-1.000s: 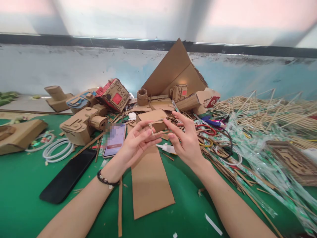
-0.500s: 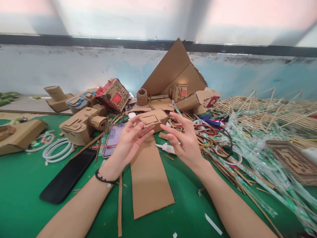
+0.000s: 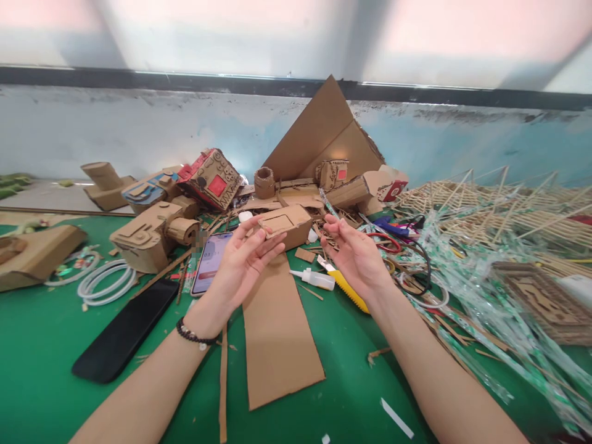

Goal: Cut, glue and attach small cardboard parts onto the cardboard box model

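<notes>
Between thumb and fingers, my left hand (image 3: 247,259) holds a small cardboard frame (image 3: 276,234), a thin rectangular outline. My right hand (image 3: 354,253) is raised to the right of it, palm turned inward, fingers loosely curled and apart, with nothing visible in them. Just behind the frame sits a cardboard box (image 3: 298,225). A long cardboard strip (image 3: 282,333) lies flat below my hands. Between the hands are a white glue bottle (image 3: 314,279) and a yellow cutter (image 3: 349,291), the cutter partly behind my right hand.
Left of my hands lie a phone (image 3: 209,265), a black case (image 3: 124,330), white tubing (image 3: 105,282) and a cardboard camera model (image 3: 143,237). Plastic wrap (image 3: 490,296) and wooden sticks (image 3: 462,203) cover the right side. A large folded cardboard sheet (image 3: 319,129) stands at the back.
My right hand has moved right, away from the frame, and its fingers have curled in. The cutter and more of the glue bottle now show. My left hand still holds the frame.
</notes>
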`<state>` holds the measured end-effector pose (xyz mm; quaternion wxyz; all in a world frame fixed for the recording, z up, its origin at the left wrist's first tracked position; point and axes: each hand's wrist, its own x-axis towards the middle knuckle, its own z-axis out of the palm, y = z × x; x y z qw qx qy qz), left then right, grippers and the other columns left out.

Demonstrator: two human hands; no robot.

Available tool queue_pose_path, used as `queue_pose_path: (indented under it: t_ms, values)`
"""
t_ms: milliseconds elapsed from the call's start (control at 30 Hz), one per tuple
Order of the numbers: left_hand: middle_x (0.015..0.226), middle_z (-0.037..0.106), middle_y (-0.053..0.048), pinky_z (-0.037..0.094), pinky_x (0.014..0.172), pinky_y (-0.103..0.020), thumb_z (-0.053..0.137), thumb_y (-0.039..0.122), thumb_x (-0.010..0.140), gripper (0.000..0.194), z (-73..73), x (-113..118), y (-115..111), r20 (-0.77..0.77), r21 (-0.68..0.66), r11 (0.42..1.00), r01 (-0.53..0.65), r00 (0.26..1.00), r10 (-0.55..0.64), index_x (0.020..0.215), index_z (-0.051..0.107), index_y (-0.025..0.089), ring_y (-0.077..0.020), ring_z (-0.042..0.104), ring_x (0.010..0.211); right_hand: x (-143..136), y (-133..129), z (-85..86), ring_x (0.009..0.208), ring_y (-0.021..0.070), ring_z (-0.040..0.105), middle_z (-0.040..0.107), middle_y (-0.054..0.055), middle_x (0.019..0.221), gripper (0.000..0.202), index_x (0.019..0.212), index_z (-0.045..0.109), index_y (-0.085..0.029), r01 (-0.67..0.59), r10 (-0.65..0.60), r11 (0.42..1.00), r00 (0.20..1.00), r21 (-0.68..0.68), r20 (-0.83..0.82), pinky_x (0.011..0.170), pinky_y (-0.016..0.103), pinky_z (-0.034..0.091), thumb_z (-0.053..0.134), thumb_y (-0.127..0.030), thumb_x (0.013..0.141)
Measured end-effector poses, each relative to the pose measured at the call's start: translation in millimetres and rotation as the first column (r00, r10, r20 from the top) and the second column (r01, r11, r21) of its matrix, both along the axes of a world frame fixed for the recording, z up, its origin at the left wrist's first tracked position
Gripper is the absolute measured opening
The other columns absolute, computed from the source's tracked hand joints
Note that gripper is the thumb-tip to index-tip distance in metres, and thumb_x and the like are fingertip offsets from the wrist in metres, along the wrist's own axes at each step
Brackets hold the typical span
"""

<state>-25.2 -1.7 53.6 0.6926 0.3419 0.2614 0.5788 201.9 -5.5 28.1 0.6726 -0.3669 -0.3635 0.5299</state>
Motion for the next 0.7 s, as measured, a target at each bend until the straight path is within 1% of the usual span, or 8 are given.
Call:
queue_pose_path:
  t_ms: [133,267,367,433,500,567,633,700]
  values:
    - [0.095,0.075,0.002,0.061,0.101,-0.04,0.09,0.022,0.077,0.044,-0.7,-0.2,0.0,-0.025,0.014,1.0,-0.001,1.0,0.002,0.113,0.067,0.025,-0.027,0.077,0.111,-1.8,-0.6,-0.5,0.117,0.0236,0.069,0.077,0.006,0.113,0.029,0.091,0.081,-0.024,-0.024,0.024,0.999,0.999,-0.023,-0.024,0.097,0.041,0.062,0.09,-0.047,0.077]
    - [0.096,0.075,0.002,0.063,0.098,-0.038,0.092,0.022,0.075,0.046,-0.5,-0.3,-0.2,-0.023,0.006,1.0,-0.006,1.0,0.006,0.113,0.067,0.025,-0.0265,0.078,0.109,-5.9,-4.3,1.4,0.108,0.0199,0.071,0.074,0.004,0.113,0.03,0.075,0.07,-0.022,-0.03,0.03,1.0,0.997,-0.008,-0.066,0.091,0.037,0.063,0.095,-0.038,0.071]
    - [0.096,0.075,0.002,0.063,0.094,-0.036,0.093,0.024,0.074,0.047,0.1,0.1,-0.5,-0.036,0.018,1.0,-0.006,0.999,0.007,0.114,0.068,0.025,-0.0247,0.078,0.105,-8.9,-7.3,1.9,0.107,0.0198,0.071,0.07,0.005,0.12,0.034,0.073,0.063,-0.021,-0.046,0.042,0.997,0.997,0.054,0.065,0.09,0.037,0.063,0.093,-0.037,0.074]
    - [0.094,0.075,0.002,0.064,0.09,-0.033,0.093,0.027,0.075,0.047,-0.3,0.8,-0.7,-0.061,0.05,0.999,-0.009,0.998,0.012,0.115,0.068,0.025,-0.023,0.078,0.103,-11.6,-10.5,2.7,0.111,0.0216,0.071,0.067,0.008,0.128,0.03,0.085,0.064,-0.022,-0.04,0.004,0.989,0.969,0.141,0.247,0.091,0.039,0.063,0.088,-0.04,0.08]
    - [0.093,0.075,0.001,0.063,0.082,-0.029,0.093,0.029,0.076,0.047,-1.7,1.6,-0.8,-0.108,0.098,0.995,-0.025,0.994,0.036,0.116,0.067,0.024,-0.0203,0.077,0.099,-15.0,-15.1,4.3,0.118,0.0241,0.068,0.063,0.011,0.137,0.027,0.103,0.065,-0.024,0.014,-0.154,0.955,0.877,0.296,0.454,0.094,0.041,0.062,0.081,-0.04,0.088]
    - [0.093,0.076,-0.001,0.06,0.072,-0.025,0.092,0.03,0.076,0.048,-4.1,2.5,-0.8,-0.184,0.155,0.986,-0.054,0.98,0.083,0.116,0.067,0.023,-0.0186,0.075,0.094,-18.0,-20.0,6.0,0.127,0.0274,0.063,0.06,0.013,0.14,0.028,0.118,0.064,-0.027,0.047,-0.389,0.867,0.686,0.496,0.615,0.1,0.047,0.06,0.074,-0.037,0.094]
    - [0.091,0.077,-0.002,0.055,0.066,-0.023,0.092,0.031,0.076,0.049,-6.9,3.2,-0.7,-0.286,0.221,0.973,-0.073,0.949,0.136,0.117,0.067,0.022,-0.0185,0.074,0.089,-18.9,-23.7,7.3,0.136,0.0312,0.057,0.058,0.014,0.143,0.035,0.131,0.061,-0.03,-0.03,-0.554,0.77,0.463,0.637,0.692,0.109,0.054,0.055,0.07,-0.035,0.097]
    - [0.089,0.077,-0.003,0.053,0.067,-0.024,0.091,0.031,0.077,0.051,-9.1,3.8,-0.8,-0.389,0.279,0.958,-0.066,0.905,0.176,0.12,0.065,0.021,-0.0192,0.074,0.087,-17.3,-24.9,8.1,0.143,0.0338,0.052,0.056,0.014,0.149,0.054,0.148,0.051,-0.033,-0.181,-0.614,0.712,0.307,0.678,0.727,0.116,0.058,0.049,0.071,-0.035,0.097]
